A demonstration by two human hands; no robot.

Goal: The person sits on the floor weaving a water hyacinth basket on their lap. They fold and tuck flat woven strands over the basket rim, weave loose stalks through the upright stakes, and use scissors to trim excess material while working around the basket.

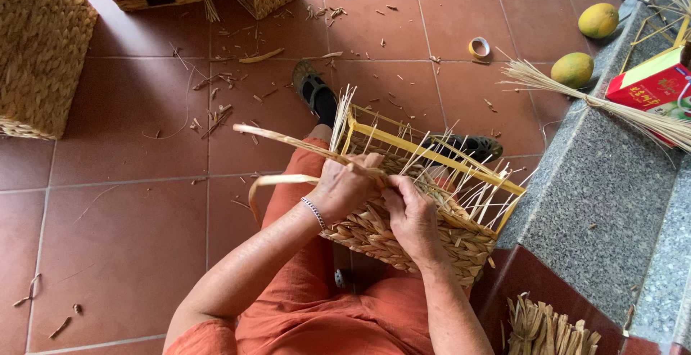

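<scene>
- We see finished woven straw baskets (43, 45) standing at far left on the red tiles.
- Our left hand (344, 186) pinches a flat pale straw strip (288, 139).
- Our right hand (412, 214) presses the half-woven rectangular basket on a yellow wire frame (403, 218), resting on our lap.
- Two yellow-green fruits (597, 20) lie at right.

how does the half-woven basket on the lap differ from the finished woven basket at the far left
The half-woven straw basket on the lap has its yellow wire frame bare on top with loose strands sticking up; the finished woven basket is covered all over. The half-woven basket lies tilted under the left hand and right hand; the finished one stands untouched on the red tiled floor. Both share the same tan braided weave.
</scene>
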